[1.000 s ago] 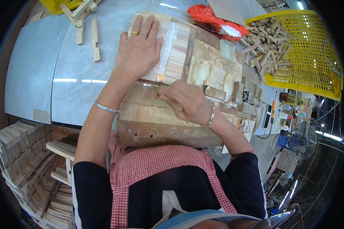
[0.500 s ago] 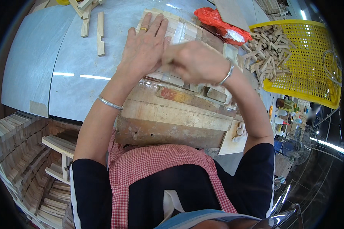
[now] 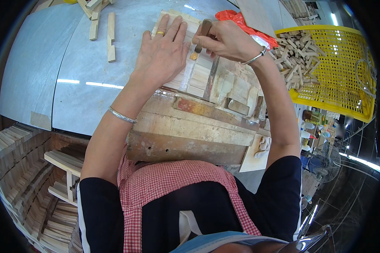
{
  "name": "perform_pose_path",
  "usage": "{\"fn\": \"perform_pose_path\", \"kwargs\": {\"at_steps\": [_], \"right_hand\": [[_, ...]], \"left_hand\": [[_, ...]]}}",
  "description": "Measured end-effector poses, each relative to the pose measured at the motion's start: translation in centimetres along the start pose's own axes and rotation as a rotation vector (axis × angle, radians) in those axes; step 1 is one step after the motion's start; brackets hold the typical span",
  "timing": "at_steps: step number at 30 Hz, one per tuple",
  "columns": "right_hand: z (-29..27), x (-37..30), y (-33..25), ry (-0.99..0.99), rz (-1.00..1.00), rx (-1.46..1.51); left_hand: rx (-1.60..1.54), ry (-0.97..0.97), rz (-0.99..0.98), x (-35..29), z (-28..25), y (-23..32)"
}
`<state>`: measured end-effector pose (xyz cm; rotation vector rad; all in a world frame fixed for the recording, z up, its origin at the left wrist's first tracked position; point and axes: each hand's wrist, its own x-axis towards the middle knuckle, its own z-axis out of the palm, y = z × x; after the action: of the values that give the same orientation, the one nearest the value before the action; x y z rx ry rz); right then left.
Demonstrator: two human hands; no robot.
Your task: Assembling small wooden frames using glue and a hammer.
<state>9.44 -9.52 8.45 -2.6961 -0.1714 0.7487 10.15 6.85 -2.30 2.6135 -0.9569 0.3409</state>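
Observation:
My left hand (image 3: pixel 162 52) lies flat with its fingers stretched out, pressing on a row of pale wood strips (image 3: pixel 202 76) laid side by side. A shiny wet-looking band runs across the strips beside it. In my right hand (image 3: pixel 230 40) is a small brush (image 3: pixel 198 48) with a brown handle, a dark collar and yellowish bristles. Its bristle end points down at the strips, close to the left hand's fingers; whether it touches them I cannot tell. The strips rest on a worn wooden board (image 3: pixel 190 126) at the table's near edge.
At the right stands a yellow plastic basket (image 3: pixel 342 63) beside a heap of short wood pieces (image 3: pixel 297 57). A red plastic bag (image 3: pixel 240 23) lies at the back. Notched wood sticks (image 3: pixel 111 38) are on the grey table (image 3: pixel 88 63); stacked wooden parts (image 3: pixel 17 147) stand at the lower left.
My right hand has moved from beside the left wrist up and to the right, bringing the brush into clear view over the strips. My left hand has stayed nearly in place.

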Motion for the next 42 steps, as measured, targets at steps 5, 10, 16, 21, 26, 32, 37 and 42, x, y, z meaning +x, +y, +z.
{"fn": "perform_pose_path", "kwargs": {"at_steps": [5, 10, 16, 21, 26, 32, 37, 42], "right_hand": [[3.9, -3.2, 0.5, 0.343, -0.472, -0.101], [8.5, -7.2, -2.3, 0.275, -0.575, -0.029], [11.4, -8.7, -2.4, 0.543, -0.544, 0.082], [11.7, -9.5, -2.3, 0.572, -0.503, 0.292], [9.7, -9.4, -1.0, 0.559, -0.319, 0.667], [8.4, -6.3, 0.4, 0.294, -0.130, 0.935], [6.2, -2.7, 3.5, 0.545, -0.179, 0.870], [5.5, -4.4, 2.4, 0.122, -0.185, 0.927]], "left_hand": [[-0.021, 0.002, -0.003, 0.1, 0.1, 0.0], [-0.016, 0.064, 0.028, 0.0, 0.5, -0.3], [0.001, 0.074, 0.041, 0.1, 0.5, -0.2], [0.016, 0.062, 0.046, 0.1, 0.7, -0.3], [0.046, -0.017, 0.015, 0.2, 0.4, -0.2], [0.049, -0.036, 0.021, 0.5, 0.1, -0.1], [0.044, -0.010, 0.053, 0.6, 0.1, 0.1], [0.016, 0.031, 0.056, 0.4, -0.1, -0.2]]}}
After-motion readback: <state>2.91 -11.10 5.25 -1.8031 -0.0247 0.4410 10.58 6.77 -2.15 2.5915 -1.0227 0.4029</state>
